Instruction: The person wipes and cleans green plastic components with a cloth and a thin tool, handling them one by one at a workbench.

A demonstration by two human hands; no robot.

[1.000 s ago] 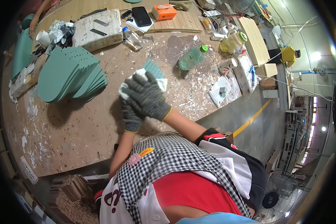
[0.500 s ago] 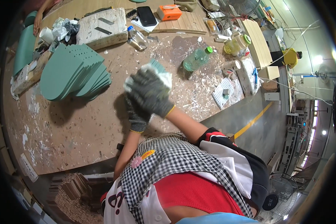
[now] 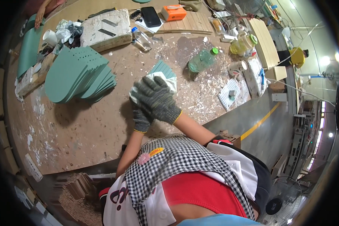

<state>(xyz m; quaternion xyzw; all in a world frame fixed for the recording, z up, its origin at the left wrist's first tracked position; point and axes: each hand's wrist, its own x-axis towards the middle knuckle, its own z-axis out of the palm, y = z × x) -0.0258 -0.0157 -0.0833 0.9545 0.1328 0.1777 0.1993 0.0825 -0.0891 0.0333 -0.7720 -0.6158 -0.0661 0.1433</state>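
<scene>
Both my hands wear dark knit gloves. My right hand (image 3: pixel 156 98) lies over a white cloth (image 3: pixel 165 80) pressed on a green flat piece (image 3: pixel 161 69) on the worn wooden worktable (image 3: pixel 71 132). My left hand (image 3: pixel 140 119) sits under and beside the right one, gripping the near edge of the piece; what it holds is mostly hidden. A fanned stack of green flat pieces (image 3: pixel 77 75) with small holes lies to the left.
A green plastic bottle (image 3: pixel 200 60) lies to the right, a clear bottle (image 3: pixel 141 38) behind. A white block (image 3: pixel 105 28), a black phone (image 3: pixel 151 16) and an orange box (image 3: pixel 174 12) sit at the back. Another person's hand (image 3: pixel 39 17) is at the far left.
My hands with the cloth have shifted slightly over the green piece, staying in about the same spot. The view has tilted a little.
</scene>
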